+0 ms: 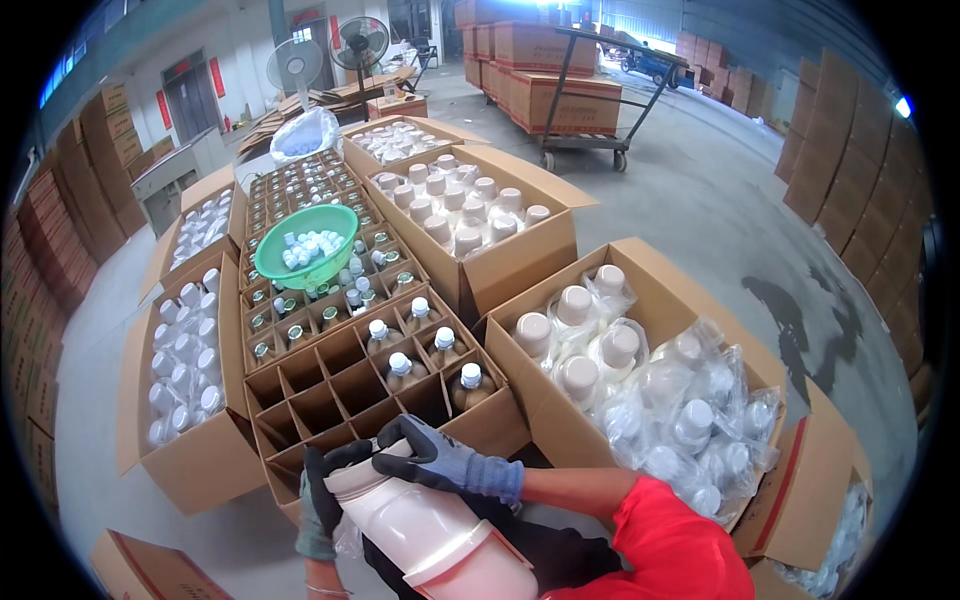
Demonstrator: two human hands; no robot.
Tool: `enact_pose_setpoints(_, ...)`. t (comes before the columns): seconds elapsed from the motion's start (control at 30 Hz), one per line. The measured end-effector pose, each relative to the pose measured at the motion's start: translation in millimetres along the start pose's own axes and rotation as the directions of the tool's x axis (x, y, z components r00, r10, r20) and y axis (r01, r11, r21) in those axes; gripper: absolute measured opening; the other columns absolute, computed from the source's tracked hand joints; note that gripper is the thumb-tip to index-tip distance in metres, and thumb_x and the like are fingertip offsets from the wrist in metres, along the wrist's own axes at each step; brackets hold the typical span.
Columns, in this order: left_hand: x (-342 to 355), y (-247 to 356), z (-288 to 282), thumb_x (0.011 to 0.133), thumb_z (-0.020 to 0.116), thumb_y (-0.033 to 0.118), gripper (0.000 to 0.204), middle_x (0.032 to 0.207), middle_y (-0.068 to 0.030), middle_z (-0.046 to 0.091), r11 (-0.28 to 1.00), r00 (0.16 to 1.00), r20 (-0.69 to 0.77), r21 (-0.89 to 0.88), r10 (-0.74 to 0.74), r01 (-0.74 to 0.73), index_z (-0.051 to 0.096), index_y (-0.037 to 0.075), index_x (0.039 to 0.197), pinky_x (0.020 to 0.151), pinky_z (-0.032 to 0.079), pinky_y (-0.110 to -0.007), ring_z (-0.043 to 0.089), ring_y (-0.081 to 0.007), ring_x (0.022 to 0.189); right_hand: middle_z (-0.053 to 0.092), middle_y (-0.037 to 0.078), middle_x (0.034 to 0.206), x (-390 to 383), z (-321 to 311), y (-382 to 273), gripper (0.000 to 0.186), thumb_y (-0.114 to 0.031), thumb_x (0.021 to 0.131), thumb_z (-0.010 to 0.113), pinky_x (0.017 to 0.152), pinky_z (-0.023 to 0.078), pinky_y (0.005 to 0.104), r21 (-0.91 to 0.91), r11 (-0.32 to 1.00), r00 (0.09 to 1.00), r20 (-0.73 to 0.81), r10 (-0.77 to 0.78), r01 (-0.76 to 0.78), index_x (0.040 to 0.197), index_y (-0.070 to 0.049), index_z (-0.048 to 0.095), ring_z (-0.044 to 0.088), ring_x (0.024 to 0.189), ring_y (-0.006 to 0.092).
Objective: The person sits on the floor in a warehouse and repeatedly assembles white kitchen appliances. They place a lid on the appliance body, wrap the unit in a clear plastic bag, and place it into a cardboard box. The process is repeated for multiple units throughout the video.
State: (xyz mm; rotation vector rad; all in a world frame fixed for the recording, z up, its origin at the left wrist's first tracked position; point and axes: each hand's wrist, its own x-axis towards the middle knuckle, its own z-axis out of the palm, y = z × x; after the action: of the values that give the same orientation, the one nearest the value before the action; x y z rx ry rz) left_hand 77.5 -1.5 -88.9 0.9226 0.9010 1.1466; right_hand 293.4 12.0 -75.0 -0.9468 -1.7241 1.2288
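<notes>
- Left gloved hand point(322, 492): curled round the pale cap point(352, 482).
- White plastic jar point(430, 530): tilted over the lap, its cap seemingly being worked; next needs steadying.
- Right gloved hand point(440, 460): pinching the cap's rim.

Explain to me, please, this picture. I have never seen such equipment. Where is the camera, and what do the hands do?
There is no robot here: a person works with two gloved hands. The picture comes from a wide fisheye camera on the person's head, looking down, so straight edges look bent.

The left hand and the right hand hold a large pale container, tilted, near its upper end. Ahead stands a divided carton with white-capped bottles in some compartments. Farther on, a green bowl of small white pieces rests over more bottles. The carton on the right holds similar pale containers and plastic-wrapped items.
</notes>
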Motion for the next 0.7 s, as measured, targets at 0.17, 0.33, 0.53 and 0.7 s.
enact_pose_setpoints(0.17, 4, 11, -70, 0.105, 0.04, 0.039, 0.052, 0.116, -0.0107, 0.069, 0.031, 0.786, 0.516, 0.83, 0.34, -0.558, 0.065, -0.005, 0.118, 0.089, 0.05, -0.033, 0.064, -0.0178, 0.102, 0.049, 0.015, 0.093, 2, -7, -2, 0.059, -0.056, 0.089, 0.062, 0.079, 0.043, 0.0372, -0.106, 0.994, 0.998, 0.058, 0.004, 0.002, 0.1, 0.001, 0.052, 0.052, 0.086, 0.0264)
enact_pose_setpoints(0.33, -9, -13, -26, 0.104, 0.037, 0.047, 0.06, 0.11, -0.0132, 0.069, 0.986, 0.997, 0.007, 0.148, 0.071, -0.071, 0.068, -0.004, 0.111, 0.096, 0.046, -0.033, 0.063, -0.0219, 0.103, 0.052, 0.013, 0.098, -2, 5, 5, 0.051, -0.049, 0.092, 0.061, 0.083, 0.045, 0.0349, 0.001, 1.0, 0.999, 0.032, -0.008, 0.008, 0.107, -0.001, 0.054, 0.055, 0.093, 0.0222)
enact_pose_setpoints(0.53, -42, 11, 55, 0.103, 0.044, 0.025, 0.035, 0.105, -0.0198, 0.067, 0.424, 0.874, 0.053, 0.859, 0.483, -0.286, 0.062, -0.002, 0.114, 0.086, 0.05, -0.038, 0.064, -0.0343, 0.093, 0.058, 0.003, 0.112, -15, -9, 54, 0.047, -0.05, 0.1, 0.045, 0.098, 0.043, 0.0301, 0.789, 0.593, 0.978, 0.208, -0.014, -0.159, 0.118, -0.008, 0.055, 0.054, 0.106, 0.013)
enact_pose_setpoints(0.7, -28, 16, 20, 0.105, 0.045, 0.031, 0.039, 0.109, -0.0102, 0.068, 0.778, 0.963, -0.027, 0.595, 0.269, -0.201, 0.065, -0.002, 0.113, 0.091, 0.049, -0.034, 0.063, -0.0215, 0.101, 0.055, 0.003, 0.132, 5, -14, 102, 0.046, -0.033, 0.098, 0.054, 0.103, 0.041, 0.0306, 0.602, 0.785, 0.977, 0.212, 0.017, -0.144, 0.138, -0.01, 0.049, 0.052, 0.119, 0.0137)
